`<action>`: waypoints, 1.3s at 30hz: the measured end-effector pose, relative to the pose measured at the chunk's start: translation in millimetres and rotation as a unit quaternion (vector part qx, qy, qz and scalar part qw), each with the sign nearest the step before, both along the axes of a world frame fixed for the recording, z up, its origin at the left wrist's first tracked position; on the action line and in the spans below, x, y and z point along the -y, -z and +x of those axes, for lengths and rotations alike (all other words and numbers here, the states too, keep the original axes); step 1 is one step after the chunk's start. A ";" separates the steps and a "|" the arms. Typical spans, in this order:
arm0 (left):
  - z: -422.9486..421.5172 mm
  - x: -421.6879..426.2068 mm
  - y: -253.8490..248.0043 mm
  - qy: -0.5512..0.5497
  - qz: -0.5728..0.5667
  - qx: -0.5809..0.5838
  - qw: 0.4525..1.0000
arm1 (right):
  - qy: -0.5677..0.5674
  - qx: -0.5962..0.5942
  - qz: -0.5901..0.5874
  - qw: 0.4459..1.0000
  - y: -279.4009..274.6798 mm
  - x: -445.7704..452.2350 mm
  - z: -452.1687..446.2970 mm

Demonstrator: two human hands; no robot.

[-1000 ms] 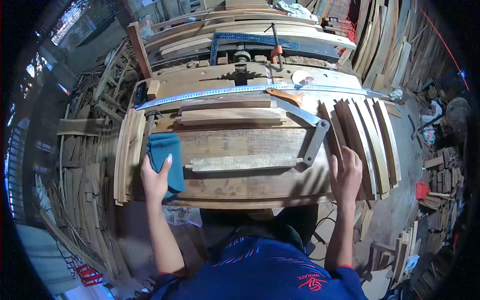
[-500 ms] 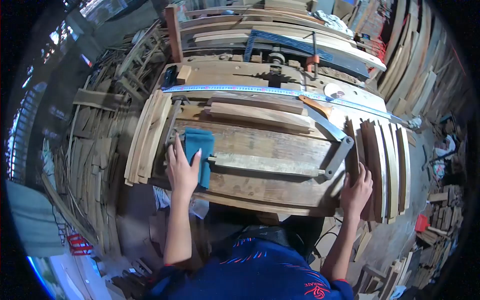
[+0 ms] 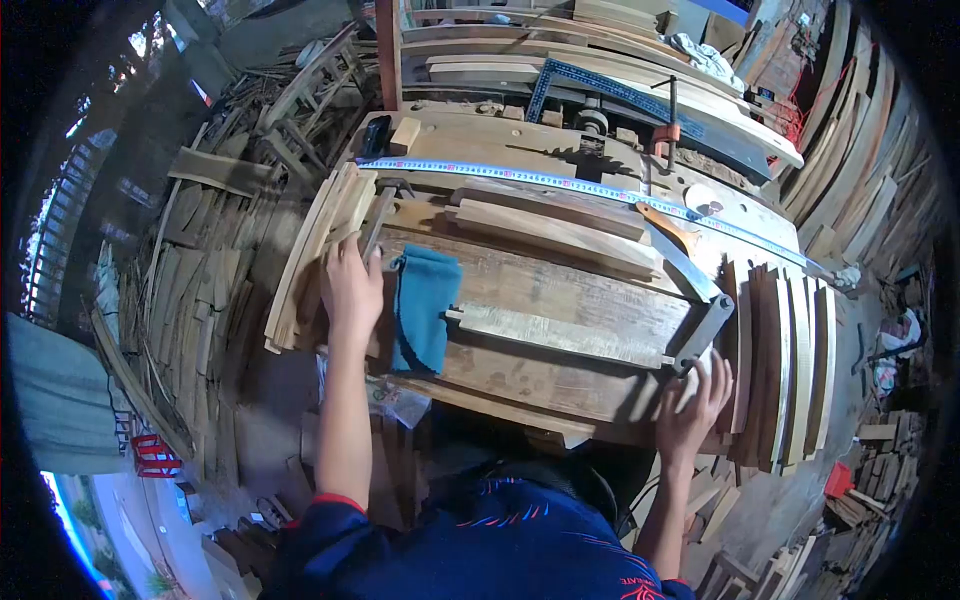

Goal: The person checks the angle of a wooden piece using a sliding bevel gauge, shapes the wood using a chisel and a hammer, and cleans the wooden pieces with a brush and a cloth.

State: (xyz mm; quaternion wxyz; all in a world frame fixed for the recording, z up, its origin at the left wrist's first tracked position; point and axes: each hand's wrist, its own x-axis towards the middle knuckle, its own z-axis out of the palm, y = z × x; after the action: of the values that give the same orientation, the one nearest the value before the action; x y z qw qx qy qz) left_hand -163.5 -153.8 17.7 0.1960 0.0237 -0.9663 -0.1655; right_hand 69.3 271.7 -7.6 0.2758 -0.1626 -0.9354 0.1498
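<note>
My left hand [image 3: 352, 283] is at the metal bar of a clamp [image 3: 380, 222], beside the left stack of wooden strips [image 3: 318, 262]; whether its fingers grip the bar is unclear. Just right of it lies a folded teal cloth [image 3: 425, 308], untouched. A pale wooden piece with tenoned ends [image 3: 560, 336] rests on the bench board [image 3: 540, 388]. My right hand [image 3: 692, 402], fingers apart and curved, is near the lower end of the bevel gauge's grey metal arm [image 3: 705, 332]. The gauge's wooden handle [image 3: 668, 228] points up and left. Right of that hand stand several wooden strips [image 3: 790, 360].
A tape measure [image 3: 540, 178] stretches across the bench behind two wooden pieces [image 3: 560, 238]. Farther back are a blue square [image 3: 620, 92], an upright clamp [image 3: 668, 130] and long boards [image 3: 600, 50]. Scrap wood [image 3: 200, 270] lies left of the bench.
My left hand has let go of the teal cloth and moved up and left to the clamp bar. My right hand has shifted left toward the gauge. The view has turned and shifted.
</note>
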 end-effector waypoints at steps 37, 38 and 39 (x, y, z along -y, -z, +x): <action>150.4 -187.2 -34.0 0.534 0.182 0.030 0.825 | -0.066 0.002 -0.507 0.860 -47.5 53.6 6.5; 137.0 -182.3 -40.7 0.519 0.156 -0.025 0.840 | -0.046 0.034 -0.475 0.878 -59.5 44.8 13.4; 120.5 -174.6 -34.5 0.507 0.119 -0.027 0.853 | -0.053 0.059 -0.423 0.903 -62.4 31.5 21.7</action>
State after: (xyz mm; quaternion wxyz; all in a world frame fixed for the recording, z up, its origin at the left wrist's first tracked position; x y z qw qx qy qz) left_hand -42.9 20.8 52.1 0.1061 -0.4512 -0.8112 -0.3565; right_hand 90.9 240.1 54.8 0.1169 -0.2227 -0.8061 0.5357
